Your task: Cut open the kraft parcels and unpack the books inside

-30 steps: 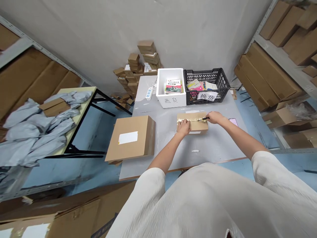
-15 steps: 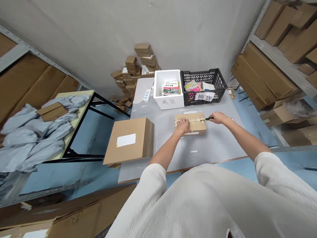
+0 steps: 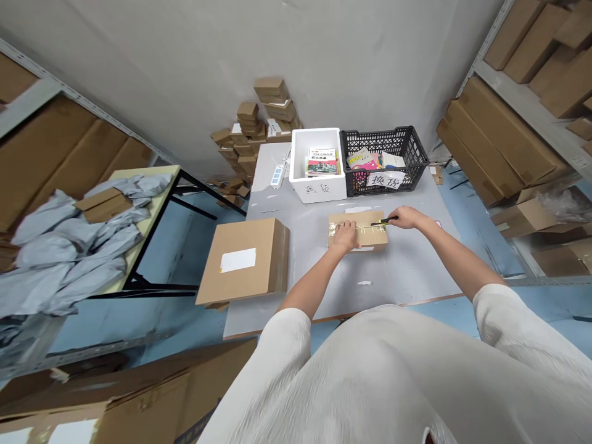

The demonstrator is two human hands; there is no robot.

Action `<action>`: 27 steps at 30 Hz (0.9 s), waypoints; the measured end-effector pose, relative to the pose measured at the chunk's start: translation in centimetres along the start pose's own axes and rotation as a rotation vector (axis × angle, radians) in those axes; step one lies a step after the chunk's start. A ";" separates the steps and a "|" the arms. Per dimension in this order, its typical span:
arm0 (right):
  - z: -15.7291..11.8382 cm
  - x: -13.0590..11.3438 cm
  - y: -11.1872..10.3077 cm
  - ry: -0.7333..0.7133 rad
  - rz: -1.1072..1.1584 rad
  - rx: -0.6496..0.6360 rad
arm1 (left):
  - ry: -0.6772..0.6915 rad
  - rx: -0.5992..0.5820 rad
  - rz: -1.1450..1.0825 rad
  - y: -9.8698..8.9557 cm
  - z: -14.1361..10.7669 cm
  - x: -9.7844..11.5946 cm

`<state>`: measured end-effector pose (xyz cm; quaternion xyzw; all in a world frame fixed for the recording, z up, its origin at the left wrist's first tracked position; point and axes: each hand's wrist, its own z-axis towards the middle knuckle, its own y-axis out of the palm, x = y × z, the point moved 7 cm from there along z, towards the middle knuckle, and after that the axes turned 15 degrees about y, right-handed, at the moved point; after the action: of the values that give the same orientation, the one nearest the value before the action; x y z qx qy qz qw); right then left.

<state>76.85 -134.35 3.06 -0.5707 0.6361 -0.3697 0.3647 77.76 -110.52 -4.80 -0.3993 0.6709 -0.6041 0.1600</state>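
Note:
A small taped cardboard box [image 3: 370, 237] lies on the grey table in front of me. My left hand [image 3: 345, 237] presses on the box's left part, fingers over the top and thumb toward the near edge, gripping it. In my right hand [image 3: 405, 217] is a black and yellow utility knife [image 3: 383, 221], fingers wrapped round its handle. The knife points left over the box's top, along the shiny tape at the right end. Whether its blade touches the tape I cannot tell.
Behind the box stand a white foam bin [image 3: 318, 190] and a black plastic crate [image 3: 419, 161], both holding books. A larger cardboard box [image 3: 238, 259] sits at the table's left edge. Grey parcels [image 3: 50, 253] cover a side table. Loaded shelves [image 3: 531, 92] rise at the right.
My right hand with the utility knife has shifted slightly up, and more of the knife now shows above the box's top. My left hand stays on the box. The view has shifted a little.

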 end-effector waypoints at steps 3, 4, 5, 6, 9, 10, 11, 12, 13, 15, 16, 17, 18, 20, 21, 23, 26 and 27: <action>0.2 -1.8 0.1 -0.065 0.015 0.009 | 0.000 0.006 -0.013 0.4 -0.1 -0.2; 0.3 -2.4 0.2 -0.084 0.016 0.012 | 0.002 0.007 -0.017 0.5 -0.1 -0.2; 0.4 -3.0 0.3 -0.098 0.015 0.011 | 0.003 0.009 -0.019 0.6 -0.1 -0.2; 0.6 -3.4 0.5 -0.109 0.012 0.006 | 0.004 0.011 -0.020 0.6 -0.2 -0.2; 1.3 -4.4 0.9 -0.135 -0.008 -0.018 | 0.009 0.023 -0.014 0.6 -0.3 -0.2; 1.6 -4.6 0.9 -0.143 -0.019 -0.023 | 0.014 0.025 -0.012 0.6 -0.4 -0.1; 1.8 -4.8 1.0 -0.150 -0.033 -0.024 | 0.017 0.025 -0.010 0.6 -0.4 0.0; 2.0 -5.0 0.9 -0.155 -0.049 -0.022 | 0.018 0.022 -0.007 0.6 -0.5 0.0; 2.2 -5.1 0.9 -0.155 -0.067 -0.018 | 0.016 0.017 -0.003 0.6 -0.5 0.0; 2.6 -5.4 0.8 -0.148 -0.099 -0.015 | 0.007 0.007 0.005 0.6 -0.5 0.0; 2.7 -5.5 0.8 -0.142 -0.108 -0.018 | 0.003 0.003 0.006 0.5 -0.5 0.0; 2.9 -5.4 0.7 -0.135 -0.112 -0.021 | 0.000 0.002 0.004 0.5 -0.5 0.1; 3.0 -5.2 0.7 -0.126 -0.112 -0.024 | -0.001 0.002 -0.001 0.4 -0.5 0.1; 3.1 -4.2 0.7 -0.104 -0.108 -0.033 | -0.003 0.002 -0.015 0.3 -0.6 0.1; 3.2 -3.4 0.6 -0.092 -0.104 -0.035 | -0.004 0.003 -0.021 0.3 -0.6 0.1; 3.1 -1.5 0.6 -0.074 -0.085 -0.045 | -0.002 0.007 -0.026 0.2 -0.7 0.2; 2.7 1.7 0.6 -0.057 -0.022 -0.067 | -0.001 0.018 -0.034 -0.1 -0.8 0.3; 2.6 2.6 0.6 -0.050 -0.005 -0.071 | -0.002 0.019 -0.037 -0.1 -0.8 0.3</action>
<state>78.61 -137.04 1.21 -0.5940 0.6381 -0.3334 0.3590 77.01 -110.19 -4.42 -0.4107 0.6573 -0.6130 0.1534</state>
